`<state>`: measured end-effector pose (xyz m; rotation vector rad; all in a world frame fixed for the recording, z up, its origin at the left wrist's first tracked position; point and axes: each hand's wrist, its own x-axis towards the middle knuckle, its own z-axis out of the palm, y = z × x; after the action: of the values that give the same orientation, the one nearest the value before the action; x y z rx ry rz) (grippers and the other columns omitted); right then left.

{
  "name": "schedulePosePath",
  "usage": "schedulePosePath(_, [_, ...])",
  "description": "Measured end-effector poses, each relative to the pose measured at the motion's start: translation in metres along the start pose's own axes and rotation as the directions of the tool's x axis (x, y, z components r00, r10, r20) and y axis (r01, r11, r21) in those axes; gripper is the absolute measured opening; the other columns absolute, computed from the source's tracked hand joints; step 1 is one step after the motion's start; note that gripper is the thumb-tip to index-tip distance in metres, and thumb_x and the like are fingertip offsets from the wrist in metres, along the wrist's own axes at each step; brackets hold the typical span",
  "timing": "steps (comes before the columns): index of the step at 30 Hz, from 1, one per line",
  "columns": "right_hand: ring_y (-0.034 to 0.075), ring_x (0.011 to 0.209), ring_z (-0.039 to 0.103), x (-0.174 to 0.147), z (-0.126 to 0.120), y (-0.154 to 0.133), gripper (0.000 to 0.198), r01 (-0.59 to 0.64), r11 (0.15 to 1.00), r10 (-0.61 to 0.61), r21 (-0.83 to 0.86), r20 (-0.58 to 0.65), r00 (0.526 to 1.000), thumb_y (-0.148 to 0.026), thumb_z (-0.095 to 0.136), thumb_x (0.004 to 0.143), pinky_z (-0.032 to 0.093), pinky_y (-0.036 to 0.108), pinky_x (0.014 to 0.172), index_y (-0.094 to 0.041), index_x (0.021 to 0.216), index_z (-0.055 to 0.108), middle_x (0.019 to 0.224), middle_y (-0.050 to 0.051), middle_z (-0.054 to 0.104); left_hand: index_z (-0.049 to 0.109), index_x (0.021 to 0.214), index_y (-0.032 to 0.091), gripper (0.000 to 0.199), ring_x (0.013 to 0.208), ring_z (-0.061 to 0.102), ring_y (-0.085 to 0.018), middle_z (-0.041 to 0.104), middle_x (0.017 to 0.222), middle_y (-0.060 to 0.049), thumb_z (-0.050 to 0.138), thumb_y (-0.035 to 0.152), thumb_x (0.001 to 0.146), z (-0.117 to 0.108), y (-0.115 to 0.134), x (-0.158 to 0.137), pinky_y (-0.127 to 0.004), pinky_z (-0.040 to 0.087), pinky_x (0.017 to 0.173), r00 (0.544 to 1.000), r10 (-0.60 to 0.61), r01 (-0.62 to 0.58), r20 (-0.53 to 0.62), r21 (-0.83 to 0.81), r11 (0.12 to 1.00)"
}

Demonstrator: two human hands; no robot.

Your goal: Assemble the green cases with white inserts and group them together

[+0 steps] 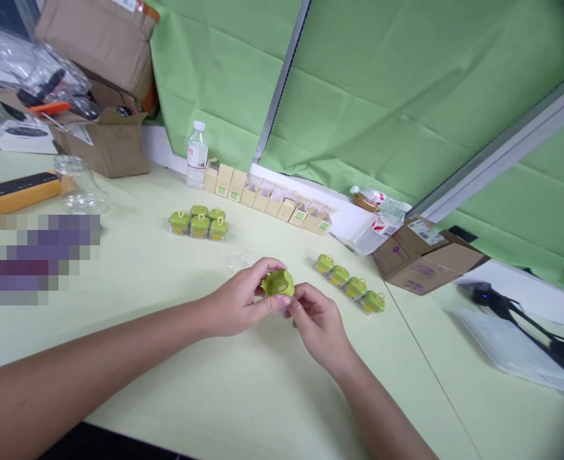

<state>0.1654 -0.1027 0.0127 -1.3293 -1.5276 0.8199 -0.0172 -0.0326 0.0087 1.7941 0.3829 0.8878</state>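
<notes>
My left hand [238, 303] holds a small lime-green hollow cover [280, 283] between thumb and fingers, its open side facing up. Close against its lower right edge, my right hand [322, 326] is pinched; what its fingertips hold is hidden. Something clear shows faintly under the green piece. Past my left hand lies a crumpled clear plastic piece [241, 260]. A cluster of small clear boxes with green lids and loops [199, 225] stands farther left. To the right, several more of these boxes [349, 281] form a slanting row.
Small open cardboard boxes [262, 198] line the back edge beside an upright water bottle [197, 156]. More bottles [380, 230] and a carton [420, 255] are at right, with black cables [511, 313] and plastic sleeves [497, 345]. A glass jar [78, 185] and a filled carton [114, 144] stand left.
</notes>
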Motion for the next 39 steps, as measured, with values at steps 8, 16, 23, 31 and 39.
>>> schedulePosePath(8, [0.017,0.071,0.061,-0.001,-0.003,-0.011,0.021,0.044,0.993,-0.044,-0.105,0.006,0.999,-0.038,0.056,0.097,0.048,0.029,0.062,-0.023,0.085,0.062,0.078,0.002,0.067,0.048,0.123,0.023,0.038,0.090,0.060,-0.015,0.061,0.103,-0.005,0.064,0.038,0.092,-0.004,-0.001,0.004,-0.031,0.052,0.079,0.998,0.007,-0.007,-0.064,0.001,1.000])
schedulePosePath(16, [0.023,0.088,0.064,-0.002,0.002,0.005,0.028,0.050,0.843,-0.049,-0.535,0.017,0.999,-0.030,0.065,0.086,0.052,0.036,0.069,-0.026,0.114,0.064,0.110,0.008,0.065,0.057,0.116,0.024,0.039,0.084,0.061,-0.016,0.066,0.111,-0.004,0.072,0.031,0.080,-0.016,-0.009,0.007,-0.029,0.052,0.072,0.988,0.075,-0.021,-0.132,0.376,0.927])
schedulePosePath(23, [0.020,0.077,0.065,0.000,0.002,0.006,0.020,-0.073,0.941,0.046,-0.329,-0.088,0.995,-0.030,0.066,0.084,0.052,0.034,0.067,-0.024,0.102,0.063,0.100,0.006,0.068,0.057,0.121,0.023,0.039,0.073,0.059,-0.013,0.066,0.120,-0.005,0.067,0.025,0.083,-0.024,-0.013,0.008,-0.029,0.052,0.073,0.982,0.155,-0.075,-0.111,0.519,0.852])
schedulePosePath(31, [0.021,0.091,0.066,0.007,-0.005,-0.004,0.037,-0.065,0.954,0.129,0.292,-0.203,0.971,-0.036,0.083,0.073,0.054,0.036,0.082,-0.025,0.097,0.058,0.101,0.004,0.067,0.058,0.125,0.025,0.043,0.077,0.060,-0.013,0.059,0.128,-0.007,0.064,0.019,0.084,-0.025,-0.022,0.008,-0.028,0.054,0.071,0.982,0.170,-0.110,-0.077,0.498,0.860])
schedulePosePath(39, [0.020,0.097,0.064,0.005,-0.005,-0.006,0.034,-0.117,0.891,0.201,0.439,-0.149,0.968,-0.035,0.082,0.077,0.055,0.040,0.090,-0.025,0.103,0.063,0.102,0.003,0.069,0.056,0.124,0.023,0.045,0.081,0.059,-0.016,0.065,0.110,-0.005,0.070,0.023,0.081,-0.021,-0.016,0.007,-0.030,0.051,0.074,0.992,0.126,-0.100,-0.020,0.488,0.867])
